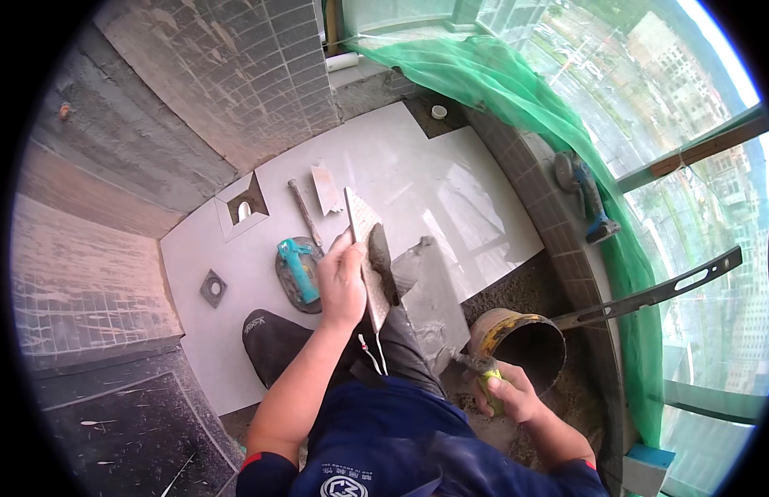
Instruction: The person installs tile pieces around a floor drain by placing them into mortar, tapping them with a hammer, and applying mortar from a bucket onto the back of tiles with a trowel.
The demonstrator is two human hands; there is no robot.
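My left hand [343,282] grips a narrow strip of tile [366,228] by its edge, tilted up in front of my knees. A dark lump of mortar [379,263] clings to its textured tan face. My right hand [515,393] is closed around the green handle of a trowel [430,286]. Its broad grey blade, smeared with mortar, points forward and slants toward the tile strip. Close beside the right hand, a mortar-stained bucket [486,329] lies tipped with its dark mouth showing.
Large pale tiles [376,157] cover much of the floor. On them lie a teal power tool [298,269] on a round base, a stick-like tool [305,211] and a square drain cover [213,287]. A blue angle grinder [596,199] and a long level [650,290] rest by green netting [517,91].
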